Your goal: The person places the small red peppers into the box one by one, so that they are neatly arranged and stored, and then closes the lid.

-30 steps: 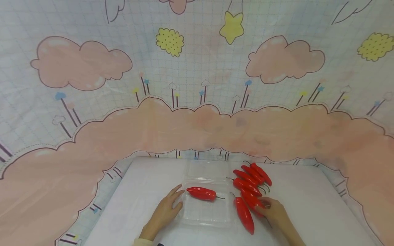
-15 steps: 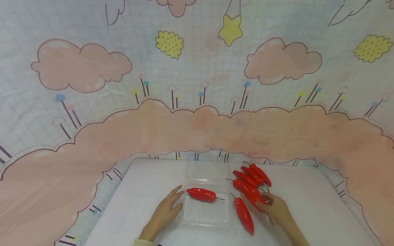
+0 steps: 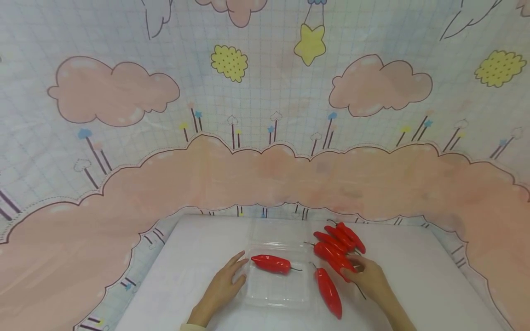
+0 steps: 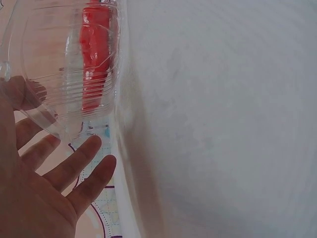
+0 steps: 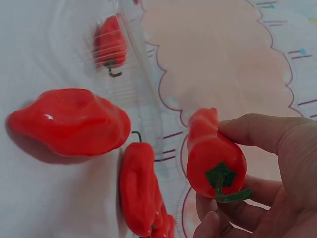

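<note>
My right hand [image 3: 370, 279] pinches a red chili pepper [image 5: 216, 151] between thumb and fingers. In the right wrist view its green stem points toward the camera; in the head view it overlaps another pepper behind it. My left hand [image 3: 223, 281], fingers extended and spread, is at the left side of a clear plastic box [image 3: 277, 292]. One red chili pepper [image 3: 271, 264] lies crosswise inside the box, its stem to the right. Between the box and my right hand lies a single loose pepper [image 3: 329, 293] on the white tabletop.
Several more red peppers [image 3: 331, 240] lie bunched beyond my right hand, right of the box. The box's clear lid [image 3: 279, 231] is folded back on the far side. A cloud-patterned cloth [image 3: 265, 179] hangs behind the white table [image 3: 198, 248].
My right hand has drawn the gripped pepper slightly away from me, so it overlaps its neighbour more in the head view. My left hand stays by the box. The head view has tilted slightly upward.
</note>
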`<state>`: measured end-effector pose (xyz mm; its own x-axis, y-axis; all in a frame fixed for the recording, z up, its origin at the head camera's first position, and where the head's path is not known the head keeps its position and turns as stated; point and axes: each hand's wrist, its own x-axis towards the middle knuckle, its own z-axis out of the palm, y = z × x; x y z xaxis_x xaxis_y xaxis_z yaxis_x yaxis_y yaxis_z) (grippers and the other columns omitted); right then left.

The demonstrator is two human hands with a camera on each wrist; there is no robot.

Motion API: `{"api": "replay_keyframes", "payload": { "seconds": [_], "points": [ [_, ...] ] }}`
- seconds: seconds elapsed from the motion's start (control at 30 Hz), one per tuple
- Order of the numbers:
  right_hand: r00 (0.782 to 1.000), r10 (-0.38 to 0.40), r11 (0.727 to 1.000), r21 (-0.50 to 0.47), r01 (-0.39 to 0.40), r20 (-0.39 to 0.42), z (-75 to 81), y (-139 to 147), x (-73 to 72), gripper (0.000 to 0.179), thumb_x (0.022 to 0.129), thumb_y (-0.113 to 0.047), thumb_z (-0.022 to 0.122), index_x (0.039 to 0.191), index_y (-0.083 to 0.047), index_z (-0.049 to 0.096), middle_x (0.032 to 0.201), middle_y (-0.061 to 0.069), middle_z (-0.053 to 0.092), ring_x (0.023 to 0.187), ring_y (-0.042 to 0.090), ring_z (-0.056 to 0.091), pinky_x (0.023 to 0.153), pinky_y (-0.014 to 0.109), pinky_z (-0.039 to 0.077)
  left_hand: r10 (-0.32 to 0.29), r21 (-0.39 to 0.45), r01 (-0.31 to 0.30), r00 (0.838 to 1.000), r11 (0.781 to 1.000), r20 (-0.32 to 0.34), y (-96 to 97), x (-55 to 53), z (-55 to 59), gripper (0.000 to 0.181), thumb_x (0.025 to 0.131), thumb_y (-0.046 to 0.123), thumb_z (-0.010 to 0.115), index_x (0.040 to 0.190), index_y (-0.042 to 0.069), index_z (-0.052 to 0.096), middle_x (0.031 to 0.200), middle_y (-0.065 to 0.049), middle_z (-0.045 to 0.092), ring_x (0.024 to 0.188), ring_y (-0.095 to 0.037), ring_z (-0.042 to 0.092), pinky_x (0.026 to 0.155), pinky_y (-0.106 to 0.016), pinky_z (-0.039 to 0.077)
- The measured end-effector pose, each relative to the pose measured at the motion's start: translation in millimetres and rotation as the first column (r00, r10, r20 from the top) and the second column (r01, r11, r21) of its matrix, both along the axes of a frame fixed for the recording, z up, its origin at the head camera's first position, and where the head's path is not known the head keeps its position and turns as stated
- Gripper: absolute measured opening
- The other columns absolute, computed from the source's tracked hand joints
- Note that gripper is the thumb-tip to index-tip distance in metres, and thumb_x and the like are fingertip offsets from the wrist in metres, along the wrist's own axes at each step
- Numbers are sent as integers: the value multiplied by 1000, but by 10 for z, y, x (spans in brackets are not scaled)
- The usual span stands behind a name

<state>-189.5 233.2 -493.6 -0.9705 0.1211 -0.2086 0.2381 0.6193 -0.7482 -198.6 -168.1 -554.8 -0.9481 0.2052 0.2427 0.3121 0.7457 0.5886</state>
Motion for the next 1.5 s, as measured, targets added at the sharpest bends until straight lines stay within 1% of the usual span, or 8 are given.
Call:
{"api": "replay_keyframes", "payload": {
  "seconds": [0.17, 0.43, 0.63, 0.8, 0.93, 1.03, 1.3, 1.5],
  "points": [
    [999, 24, 1000, -6, -24, -31, 22, -24, 16, 74, 76, -41, 81, 135, -7, 55, 117, 15, 64, 100, 26, 59, 71, 38, 63, -1, -3, 1, 1000, 1000, -2, 0, 2, -5, 42, 91, 18, 64, 133, 16, 61, 152, 3, 47, 130, -28, 56, 102, -51, 51],
    [998, 41, 999, -16, -42, -44, 35, -81, 50, 71, 77, -41, 80, 134, -8, 56, 118, 11, 64, 102, 25, 58, 71, 36, 62, 9, -9, -9, 1000, 1000, 10, 10, 2, -5, 42, 91, 18, 64, 133, 16, 61, 153, 4, 46, 131, -27, 55, 103, -51, 50],
    [998, 39, 999, -31, -40, -46, 83, -168, 87, 77, 72, -46, 83, 134, -10, 55, 119, 9, 63, 99, 22, 59, 69, 36, 63, 12, -17, -11, 1000, 1000, 9, 9, 6, -3, 42, 92, 19, 63, 134, 16, 60, 154, 3, 45, 131, -28, 55, 102, -51, 51],
    [998, 35, 999, -35, -36, -47, 113, -234, 102, 76, 71, -43, 84, 134, -11, 56, 122, 9, 61, 100, 23, 58, 68, 36, 62, 12, -8, -12, 1000, 1000, 7, 16, 11, 10, 42, 92, 19, 63, 133, 16, 60, 154, 2, 45, 130, -30, 56, 102, -52, 51],
    [999, 37, 999, -21, -38, -37, 127, -284, 108, 73, 72, -39, 85, 134, -11, 57, 122, 9, 62, 100, 23, 58, 67, 35, 62, 15, -10, -15, 1000, 1000, 11, 21, 7, 11, 42, 92, 20, 63, 133, 17, 60, 154, 2, 45, 128, -30, 57, 101, -52, 51],
    [998, 41, 999, -16, -42, -37, 124, -320, 112, 71, 72, -40, 85, 132, -13, 58, 120, 7, 62, 100, 22, 57, 67, 34, 62, 21, -16, -21, 1000, 1000, 12, 20, 6, 7, 42, 92, 20, 63, 133, 17, 60, 154, 3, 45, 127, -30, 59, 101, -52, 52],
    [997, 70, 998, 6, -70, -43, 94, -408, 116, 68, 71, -44, 84, 128, -15, 61, 116, 3, 64, 99, 20, 55, 65, 32, 60, 31, -18, -31, 999, 999, 12, 19, 5, -6, 42, 92, 20, 63, 134, 18, 60, 154, 5, 44, 130, -29, 56, 103, -51, 50],
    [996, 76, 997, -26, -77, -54, 128, -489, 151, 63, 73, -36, 85, 127, -13, 62, 116, 4, 66, 99, 20, 56, 67, 33, 61, 33, -19, -33, 999, 999, 12, 20, 6, -8, 42, 92, 20, 63, 134, 18, 60, 154, 5, 44, 130, -29, 56, 103, -51, 50]
  ]
}}
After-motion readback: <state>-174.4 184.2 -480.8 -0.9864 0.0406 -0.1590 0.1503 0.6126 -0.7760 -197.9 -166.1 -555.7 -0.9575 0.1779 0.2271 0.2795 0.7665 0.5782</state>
